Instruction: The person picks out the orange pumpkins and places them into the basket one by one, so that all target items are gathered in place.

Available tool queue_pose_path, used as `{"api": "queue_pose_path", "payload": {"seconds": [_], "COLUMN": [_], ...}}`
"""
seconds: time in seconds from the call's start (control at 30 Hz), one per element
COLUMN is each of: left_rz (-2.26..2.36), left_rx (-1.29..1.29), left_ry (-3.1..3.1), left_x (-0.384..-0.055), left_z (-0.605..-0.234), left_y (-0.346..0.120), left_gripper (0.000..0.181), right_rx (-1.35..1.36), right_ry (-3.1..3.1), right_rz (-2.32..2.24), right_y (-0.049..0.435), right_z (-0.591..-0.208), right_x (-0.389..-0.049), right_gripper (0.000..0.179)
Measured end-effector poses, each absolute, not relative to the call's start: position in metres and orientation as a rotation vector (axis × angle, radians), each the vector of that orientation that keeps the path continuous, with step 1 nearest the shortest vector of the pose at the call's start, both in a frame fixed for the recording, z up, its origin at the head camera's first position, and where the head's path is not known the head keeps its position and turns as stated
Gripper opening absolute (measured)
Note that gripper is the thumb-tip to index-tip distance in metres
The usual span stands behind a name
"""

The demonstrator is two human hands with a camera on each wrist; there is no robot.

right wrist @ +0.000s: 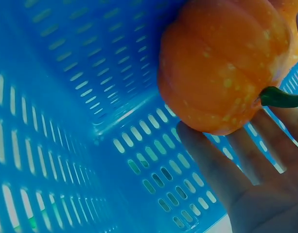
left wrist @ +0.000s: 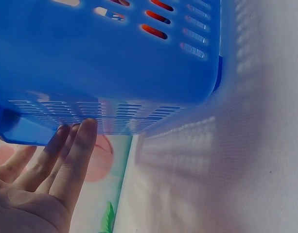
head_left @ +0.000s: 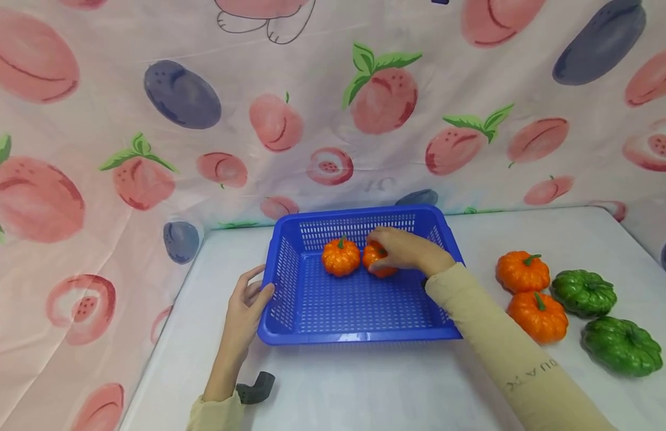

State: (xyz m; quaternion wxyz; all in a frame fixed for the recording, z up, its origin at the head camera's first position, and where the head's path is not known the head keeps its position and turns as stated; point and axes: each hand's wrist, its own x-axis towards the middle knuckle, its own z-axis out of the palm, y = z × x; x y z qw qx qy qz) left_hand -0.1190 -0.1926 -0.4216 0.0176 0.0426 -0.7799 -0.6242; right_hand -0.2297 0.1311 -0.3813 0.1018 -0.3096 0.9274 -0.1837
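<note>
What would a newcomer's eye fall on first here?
Likely the blue basket near the head view's centre, with two orange pumpkins inside, the right hand gripping one. Next, perhaps, two other orange pumpkins and two green pumpkins on the right, outside the basket, then the fruit-print cloth behind.

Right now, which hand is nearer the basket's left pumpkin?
Right. The right hand grips the pumpkin just right of it; the left hand touches the basket's left rim, farther.

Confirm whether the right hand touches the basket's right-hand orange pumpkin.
Touching: the head view shows the right hand gripping that pumpkin, thumb and fingers curled around it.
</note>
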Motion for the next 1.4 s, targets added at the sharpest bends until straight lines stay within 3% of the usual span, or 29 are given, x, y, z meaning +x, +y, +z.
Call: {"api": "queue_pose_path", "payload": {"seconds": [1.4], "left_rz": [-1.976], "left_rx": [0.117], "left_ry": [-2.401], "left_x": [-0.118], "left_z": [-0.419], "left_y": [-0.192], "left_gripper": [0.050], "right_rx": [-0.886], "right_ry": [2.881], "right_rz": [-0.394], "right_y": [0.153], "right_z": [-0.340], "right_x": [-0.202], "right_gripper": [0.052]}}
